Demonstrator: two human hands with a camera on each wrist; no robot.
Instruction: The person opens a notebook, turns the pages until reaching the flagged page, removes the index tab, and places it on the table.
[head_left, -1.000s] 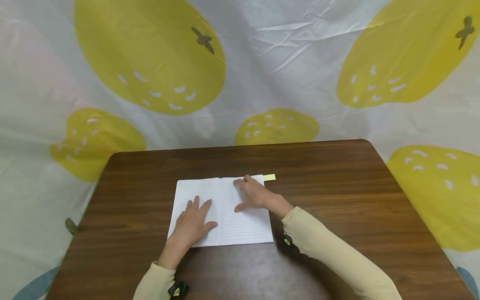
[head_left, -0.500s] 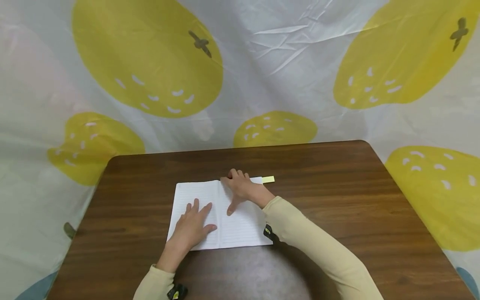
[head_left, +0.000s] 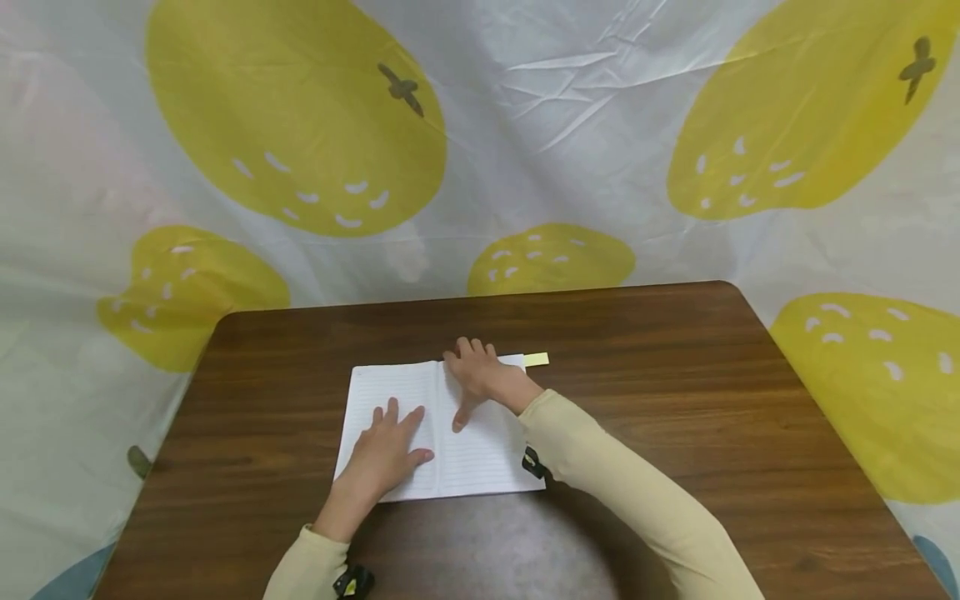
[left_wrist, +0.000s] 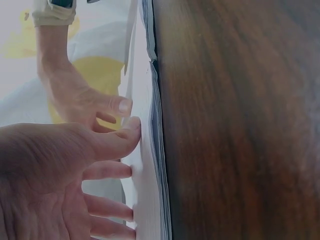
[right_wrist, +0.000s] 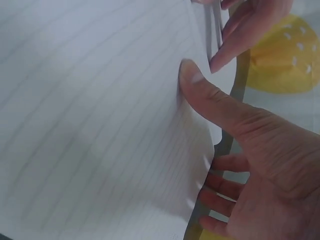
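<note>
An open lined notebook [head_left: 491, 462] lies on the brown table, both white pages showing. A yellow sticky tab [head_left: 537, 359] sticks out past its far right corner. My left hand [head_left: 377, 457] rests on the left page with fingers spread and fingertips on the paper, as the left wrist view also shows. Over the far part of the right page, close to the centre fold, is my right hand [head_left: 480, 373]. Its thumb touches the lined page [right_wrist: 100, 110] in the right wrist view, while its other fingers [right_wrist: 220, 185] reach to the page's far edge, apart from the thumb.
The wood-grain table [head_left: 675, 375] extends around the notebook on all sides. Behind it hangs a white cloth [head_left: 480, 150] printed with large yellow fruit. Both forearms wear pale yellow sleeves, with a small dark device [head_left: 354, 581] at the left wrist.
My right hand has moved left across the right page toward the centre fold, mostly in the first half second. My left hand has stayed in place on the left page.
</note>
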